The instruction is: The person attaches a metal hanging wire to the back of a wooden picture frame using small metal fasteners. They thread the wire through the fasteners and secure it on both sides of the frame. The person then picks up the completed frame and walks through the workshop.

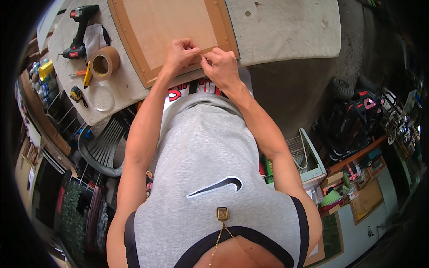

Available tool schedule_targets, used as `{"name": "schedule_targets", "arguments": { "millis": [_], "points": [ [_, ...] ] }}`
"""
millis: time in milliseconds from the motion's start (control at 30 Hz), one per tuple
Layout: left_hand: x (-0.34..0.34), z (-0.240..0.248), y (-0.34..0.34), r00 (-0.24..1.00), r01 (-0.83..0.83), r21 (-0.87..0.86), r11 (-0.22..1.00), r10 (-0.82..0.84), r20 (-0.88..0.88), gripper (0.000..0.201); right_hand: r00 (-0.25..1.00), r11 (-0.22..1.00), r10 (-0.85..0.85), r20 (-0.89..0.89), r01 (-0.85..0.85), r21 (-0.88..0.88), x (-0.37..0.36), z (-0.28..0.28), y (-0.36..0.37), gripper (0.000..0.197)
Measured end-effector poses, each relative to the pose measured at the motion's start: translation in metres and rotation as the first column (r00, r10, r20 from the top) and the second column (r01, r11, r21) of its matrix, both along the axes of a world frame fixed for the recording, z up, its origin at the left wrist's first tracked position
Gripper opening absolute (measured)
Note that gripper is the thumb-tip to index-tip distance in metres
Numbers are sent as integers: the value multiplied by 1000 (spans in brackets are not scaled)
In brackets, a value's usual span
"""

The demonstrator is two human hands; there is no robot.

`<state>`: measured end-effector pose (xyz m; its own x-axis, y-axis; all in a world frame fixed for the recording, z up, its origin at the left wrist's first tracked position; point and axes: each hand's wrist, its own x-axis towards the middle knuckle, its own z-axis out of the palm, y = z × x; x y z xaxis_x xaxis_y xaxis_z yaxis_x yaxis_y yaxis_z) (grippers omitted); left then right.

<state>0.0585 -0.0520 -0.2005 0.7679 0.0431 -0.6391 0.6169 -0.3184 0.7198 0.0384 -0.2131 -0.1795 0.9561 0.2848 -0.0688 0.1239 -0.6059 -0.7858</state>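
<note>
A flat framed panel lies on the table, its pale board bordered by brown tape strips and a dark outer edge. Over its near border, my left hand is closed in a pinch. Close beside it on the right, my right hand pinches too, the fingertips of both nearly meeting. A tiny thin thing seems to be between the fingertips, too small to name. Left of the panel stands a roll of brown packing tape. Next to the roll lie a yellow utility knife and an orange-handled screwdriver.
The worn pale table also bears a cordless drill, a crumpled white bag, a tape measure and a clear round lid. A grey plastic chair stands below left; a black wheeled machine stands at right.
</note>
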Motion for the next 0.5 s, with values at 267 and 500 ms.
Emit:
{"name": "schedule_targets", "arguments": {
  "millis": [267, 500],
  "points": [
    [14, -1, 9, 980, 198, 71, 978, -195, -45, 13, 998, 998, 53, -40, -55, -27, 8, -5, 2, 15],
    [14, 6, 7, 977, 214, 92, 973, -212, -24, 15, 994, 990, 101, -51, -105, -90, 12, -3, 5, 15]
  ]
}}
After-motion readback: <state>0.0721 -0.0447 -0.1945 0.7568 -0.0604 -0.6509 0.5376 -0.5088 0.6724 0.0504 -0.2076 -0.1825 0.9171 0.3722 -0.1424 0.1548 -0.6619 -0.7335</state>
